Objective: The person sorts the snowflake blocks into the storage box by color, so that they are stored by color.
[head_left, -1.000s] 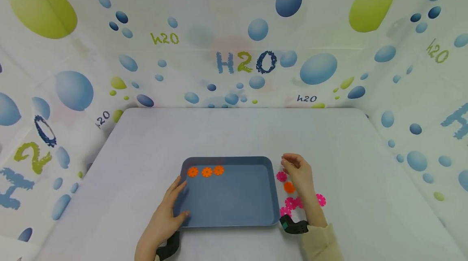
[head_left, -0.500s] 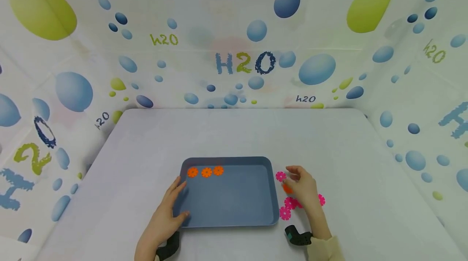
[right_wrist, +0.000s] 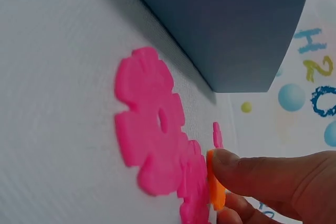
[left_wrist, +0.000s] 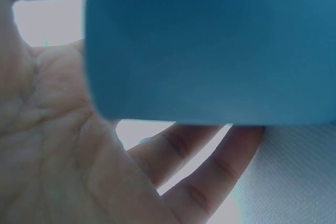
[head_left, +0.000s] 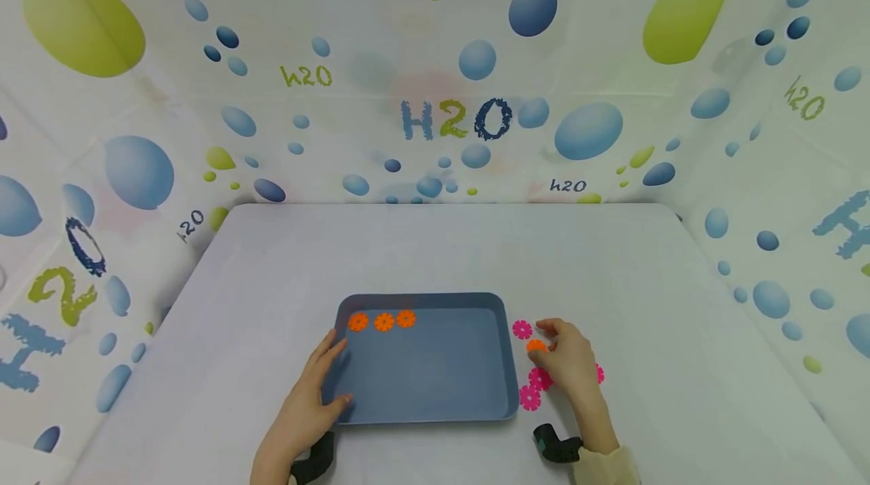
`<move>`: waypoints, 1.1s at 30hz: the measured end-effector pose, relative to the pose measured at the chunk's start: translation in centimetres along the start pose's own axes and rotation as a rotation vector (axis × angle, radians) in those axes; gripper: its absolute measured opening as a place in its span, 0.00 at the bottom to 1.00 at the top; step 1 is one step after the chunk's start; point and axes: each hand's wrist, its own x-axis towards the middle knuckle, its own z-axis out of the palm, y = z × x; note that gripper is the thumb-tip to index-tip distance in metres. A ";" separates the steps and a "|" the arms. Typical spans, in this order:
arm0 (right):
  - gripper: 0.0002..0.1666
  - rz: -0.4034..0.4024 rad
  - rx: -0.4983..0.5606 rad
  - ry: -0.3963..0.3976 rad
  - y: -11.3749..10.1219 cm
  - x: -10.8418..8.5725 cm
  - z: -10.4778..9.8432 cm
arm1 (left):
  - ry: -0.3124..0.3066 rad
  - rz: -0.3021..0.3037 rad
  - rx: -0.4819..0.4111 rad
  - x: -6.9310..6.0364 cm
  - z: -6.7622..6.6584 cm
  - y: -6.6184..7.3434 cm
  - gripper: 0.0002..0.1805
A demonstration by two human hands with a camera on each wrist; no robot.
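In the head view a blue-grey tray holds three orange flower-shaped discs in a row at its upper left. My left hand rests at the tray's left side with spread fingers, the thumb over the rim; the left wrist view shows its palm beside the tray wall. Right of the tray, my right hand has thumb and fingertips at another orange disc. In the right wrist view, the hand pinches this disc close to pink pieces.
Pink flower-shaped discs lie to the right of the tray, one near its upper right and others lower down, some partly under my right hand. Behind the white table hangs a curtain printed with blue and green ovals.
My right hand has come down and slightly right, from above the loose discs to the orange one, its fingertips now on it. The left hand and the tray have stayed put.
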 end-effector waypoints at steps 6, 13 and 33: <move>0.22 0.019 -0.026 -0.047 0.1 0.1 -0.2 | -0.001 -0.001 -0.010 -0.1 0.0 0.0 0.43; 0.14 0.040 0.000 -0.099 0.0 0.4 -0.7 | 0.001 -0.002 -0.014 -0.1 -0.1 0.2 0.43; 0.20 0.068 0.357 -0.142 -3.6 3.0 -2.3 | -0.012 -0.019 -0.021 -0.1 -0.2 0.5 0.42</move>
